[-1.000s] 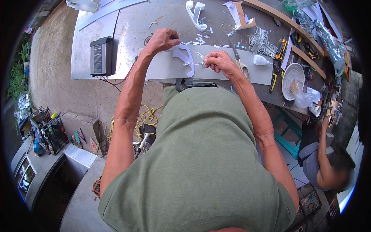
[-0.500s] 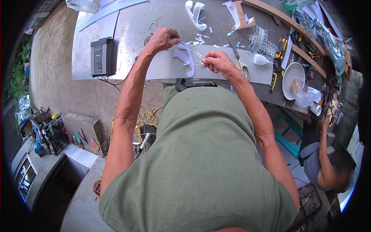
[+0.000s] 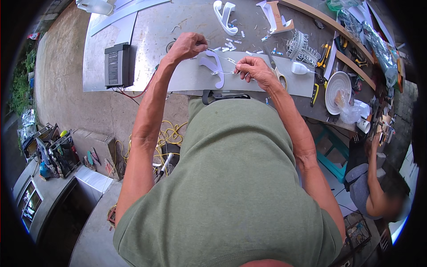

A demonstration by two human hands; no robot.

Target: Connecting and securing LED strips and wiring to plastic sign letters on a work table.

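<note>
A thin white wire strung with small white light modules (image 3: pixel 231 60) stretches between my two hands. My left hand (image 3: pixel 187 46) is closed, pinching the wire's left end over the table. My right hand (image 3: pixel 253 71) pinches the right side between thumb and fingers. Below the wire lies a flat, curved white letter-shaped piece (image 3: pixel 219 80), with another stretch of modules crossing its lower part. This piece rests on a grey sheet (image 3: pixel 187 73) at the table's near edge. Several loose small white modules (image 3: pixel 230 44) are scattered just beyond it.
Scissors (image 3: pixel 281 78), a white bottle (image 3: pixel 300 68) and a heap of strung modules (image 3: pixel 302 49) lie right of my right hand. Two white hollow letters, one curved (image 3: pixel 221 18), stand farther back. A black power box (image 3: pixel 117 65) sits left. Another person (image 3: pixel 364 187) works at right.
My right hand has shifted slightly right and up, drawing the module wire a little. My left hand stays almost in place.
</note>
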